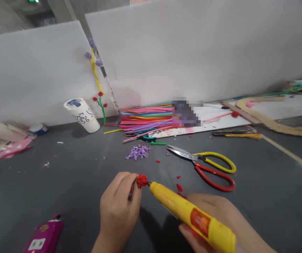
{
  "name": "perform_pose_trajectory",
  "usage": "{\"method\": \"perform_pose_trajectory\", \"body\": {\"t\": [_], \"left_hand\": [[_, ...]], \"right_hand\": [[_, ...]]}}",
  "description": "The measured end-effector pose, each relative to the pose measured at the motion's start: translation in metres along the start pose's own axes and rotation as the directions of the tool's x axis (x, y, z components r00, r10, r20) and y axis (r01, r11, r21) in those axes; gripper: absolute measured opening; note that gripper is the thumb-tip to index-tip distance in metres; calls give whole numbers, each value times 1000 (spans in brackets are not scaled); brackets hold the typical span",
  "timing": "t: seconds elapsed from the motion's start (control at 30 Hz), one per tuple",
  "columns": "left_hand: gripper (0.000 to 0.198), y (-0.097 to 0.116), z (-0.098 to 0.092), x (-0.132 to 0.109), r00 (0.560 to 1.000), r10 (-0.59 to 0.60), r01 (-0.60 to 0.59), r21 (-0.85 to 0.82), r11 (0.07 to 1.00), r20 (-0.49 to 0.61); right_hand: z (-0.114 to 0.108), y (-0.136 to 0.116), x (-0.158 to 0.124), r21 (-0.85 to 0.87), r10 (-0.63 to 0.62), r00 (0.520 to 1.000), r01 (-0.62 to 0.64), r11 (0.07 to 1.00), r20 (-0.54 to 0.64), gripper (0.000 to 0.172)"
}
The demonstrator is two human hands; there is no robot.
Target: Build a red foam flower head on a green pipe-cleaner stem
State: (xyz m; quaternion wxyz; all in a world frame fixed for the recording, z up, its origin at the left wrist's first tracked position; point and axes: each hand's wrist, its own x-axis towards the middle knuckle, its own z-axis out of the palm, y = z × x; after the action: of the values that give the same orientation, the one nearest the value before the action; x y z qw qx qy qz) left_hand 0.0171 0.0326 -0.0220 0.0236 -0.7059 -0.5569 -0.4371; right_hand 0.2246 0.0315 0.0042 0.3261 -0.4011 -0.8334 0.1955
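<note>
Flower (142,180), red, pinched in left hand (120,198), yellow glue gun (175,200) clasped in right hand (220,211), nozzle (149,183) at flower

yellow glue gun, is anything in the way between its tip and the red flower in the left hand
Nothing visible stands between them: the right hand holds the yellow glue gun with its tip right at the red flower, held by the left hand. The scissors lie beyond, off that line.

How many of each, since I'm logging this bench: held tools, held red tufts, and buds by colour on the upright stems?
Yellow tool, right hand: 1
Red tuft, left hand: 1
Purple buds: 3
Red buds: 3
Total: 8
</note>
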Motion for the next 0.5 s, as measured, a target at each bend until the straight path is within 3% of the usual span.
{"method": "perform_pose_trajectory", "body": {"t": [0.1, 0.17, 0.23, 0.33, 0.43, 0.5], "left_hand": [[14, -4, -3, 3, 995, -101, 100, -55, 993, -14], [13, -8, -7, 7, 973, -229, 227, -103, 968, -8], [10, -11, -10, 10, 927, -376, 373, -174, 911, 21], [11, -11, -11, 11, 829, -548, 551, -318, 771, 110], [16, -6, -8, 10, 749, -621, 650, -439, 621, 231], [16, 0, -6, 9, 714, -630, 687, -482, 544, 305]], "right_hand": [[-6, 0, -1, 99, -45, 998, 50, 994, -50, 18], [-6, 4, -2, 153, -6, 998, 17, 988, -70, 13], [-3, 10, -1, 162, 67, 997, -71, 984, 31, 11], [11, 16, 1, 76, 163, 955, -187, 979, 248, 18], [29, 18, 4, -36, 149, 921, -146, 989, 359, 28], [37, 18, 5, -95, 127, 903, -96, 991, 410, 22]]}}
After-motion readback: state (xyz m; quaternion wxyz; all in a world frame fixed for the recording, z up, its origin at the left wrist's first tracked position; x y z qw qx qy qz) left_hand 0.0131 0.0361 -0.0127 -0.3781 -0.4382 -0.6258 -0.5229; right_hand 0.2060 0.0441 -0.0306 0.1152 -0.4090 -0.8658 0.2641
